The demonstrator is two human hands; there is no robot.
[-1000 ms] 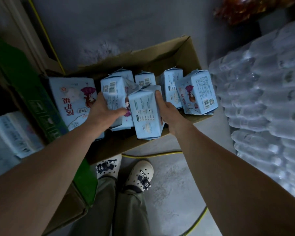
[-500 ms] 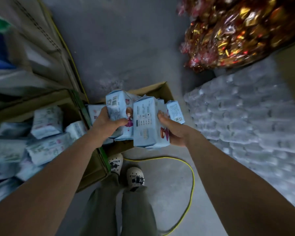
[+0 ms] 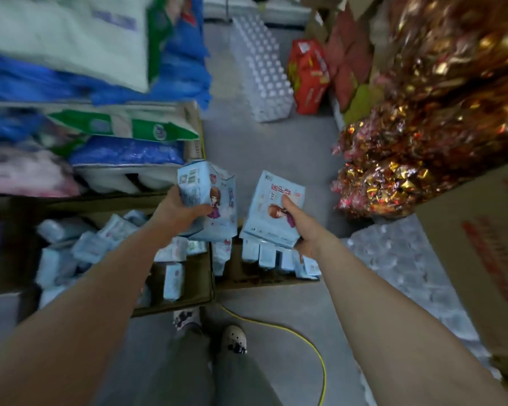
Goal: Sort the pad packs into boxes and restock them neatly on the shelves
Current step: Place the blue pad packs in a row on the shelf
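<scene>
Light-blue plastic pad packs (image 3: 208, 200) are gripped by left hand (image 3: 176, 209), another pack (image 3: 272, 206) by right hand (image 3: 302, 227); both should be kept level and lowered squarely into brown cardboard box (image 3: 200, 300).

Two pale-blue pad packs (image 3: 217, 206) (image 3: 272, 209) held above open cardboard boxes (image 3: 208, 288).

The pad packs (image 3: 217, 206) are wrapped in smooth, faintly glossy pale-blue plastic film. The open boxes (image 3: 206, 291) are matt brown cardboard. The floor (image 3: 264, 148) is dull grey concrete. The yellow cable (image 3: 314, 347) looks smooth, and the sweet bags (image 3: 408, 159) glitter like foil.
</scene>
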